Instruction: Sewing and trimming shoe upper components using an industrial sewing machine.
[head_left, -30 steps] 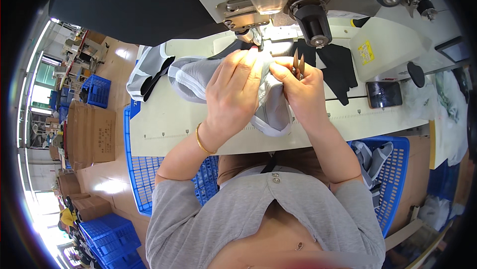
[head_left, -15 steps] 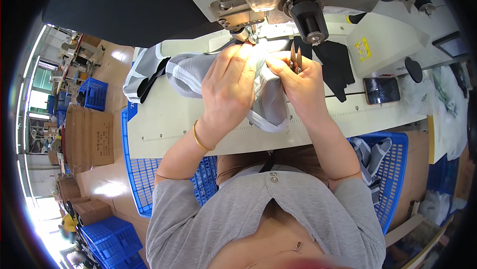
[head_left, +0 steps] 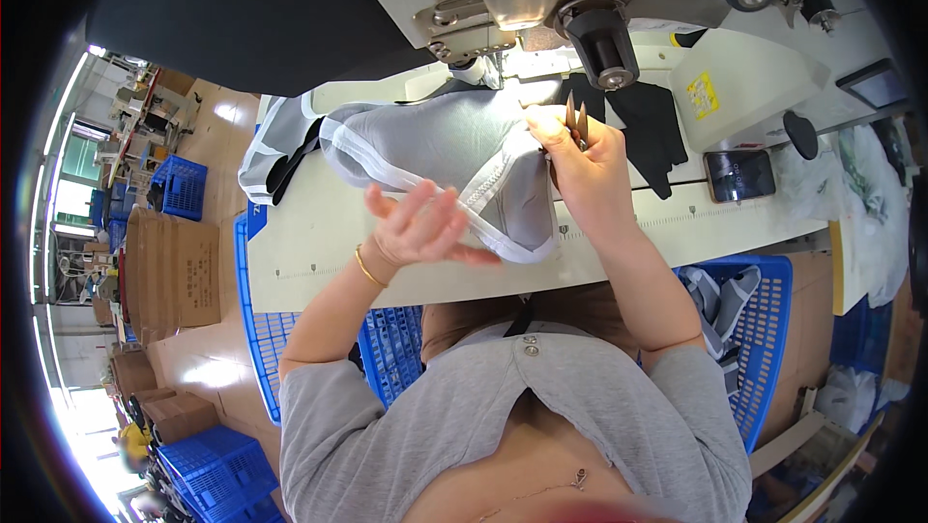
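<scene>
A soft grey garment piece (head_left: 440,136) is spread on a pale table (head_left: 324,233), directly in front of a sewing machine (head_left: 469,40), its upper edge close beneath the machine's lit needle area. Whether that edge is clamped cannot be told. By the right hand (head_left: 583,151), just right of the machine's needle area, the piece is pinched at its side between thumb and forefinger; small scissors (head_left: 577,123) are also held there, points toward the machine. The left hand (head_left: 420,225), farther out in front of the machine, is held wide with fingers spread, blurred near the white edging; contact cannot be confirmed.

The cloth could be nicked if the right wrist were turned, since bare blades are carried so near it. The piece could also be skewed if it were tugged by one side while caught under the machine, and its loose edging could be folded under.

Thin, slightly sheer grey fabric is shaped into rounded, cup-like hollows, bordered by smooth white bands; a ridged line of stitching is shown where they meet. Flat, matte black cloth pieces (head_left: 652,131) are laid right of the machine's needle area, and a folded grey-and-white piece (head_left: 278,151) is left of it.
</scene>
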The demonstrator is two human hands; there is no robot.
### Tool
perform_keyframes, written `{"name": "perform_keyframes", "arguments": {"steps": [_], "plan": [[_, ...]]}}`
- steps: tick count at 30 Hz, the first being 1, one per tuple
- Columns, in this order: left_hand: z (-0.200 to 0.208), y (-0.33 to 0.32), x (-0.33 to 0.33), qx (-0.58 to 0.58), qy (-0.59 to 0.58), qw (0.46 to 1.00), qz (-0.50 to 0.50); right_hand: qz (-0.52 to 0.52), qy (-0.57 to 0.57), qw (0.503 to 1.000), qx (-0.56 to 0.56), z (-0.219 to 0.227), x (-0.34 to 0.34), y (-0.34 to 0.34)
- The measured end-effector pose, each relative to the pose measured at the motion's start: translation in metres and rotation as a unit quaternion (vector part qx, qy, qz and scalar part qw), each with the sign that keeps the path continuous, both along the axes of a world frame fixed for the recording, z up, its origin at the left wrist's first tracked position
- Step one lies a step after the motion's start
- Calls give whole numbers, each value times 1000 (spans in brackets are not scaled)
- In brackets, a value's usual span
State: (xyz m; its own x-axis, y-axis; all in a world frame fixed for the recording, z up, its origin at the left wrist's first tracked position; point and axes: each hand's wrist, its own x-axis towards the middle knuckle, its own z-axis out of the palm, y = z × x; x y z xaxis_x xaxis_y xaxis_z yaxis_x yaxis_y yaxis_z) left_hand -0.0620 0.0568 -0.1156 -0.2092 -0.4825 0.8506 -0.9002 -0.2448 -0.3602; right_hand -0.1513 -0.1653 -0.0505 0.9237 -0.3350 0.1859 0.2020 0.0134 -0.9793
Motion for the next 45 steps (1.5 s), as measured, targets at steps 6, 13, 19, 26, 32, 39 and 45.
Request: {"name": "perform_keyframes", "arguments": {"steps": [6,13,19,26,32,39,45], "plan": [[18,-2,31,-30,-22,973,229,54,-10,997,61,0,-3,3],[80,23,17,95,216,971,43,78,-131,973,-171,11,5,17],[70,63,-32,-72,796,600,23,291,-33,952,-87,-11,-10,27],[25,75,-42,-30,927,372,-34,287,196,937,25,-43,-26,19],[13,43,-50,18,729,669,143,243,104,952,-154,-60,-50,17],[25,-10,-7,328,477,808,-107,180,-27,945,-273,-65,-34,10],[17,-24,-8,327,695,598,-227,193,308,902,232,-80,-29,12]]}}
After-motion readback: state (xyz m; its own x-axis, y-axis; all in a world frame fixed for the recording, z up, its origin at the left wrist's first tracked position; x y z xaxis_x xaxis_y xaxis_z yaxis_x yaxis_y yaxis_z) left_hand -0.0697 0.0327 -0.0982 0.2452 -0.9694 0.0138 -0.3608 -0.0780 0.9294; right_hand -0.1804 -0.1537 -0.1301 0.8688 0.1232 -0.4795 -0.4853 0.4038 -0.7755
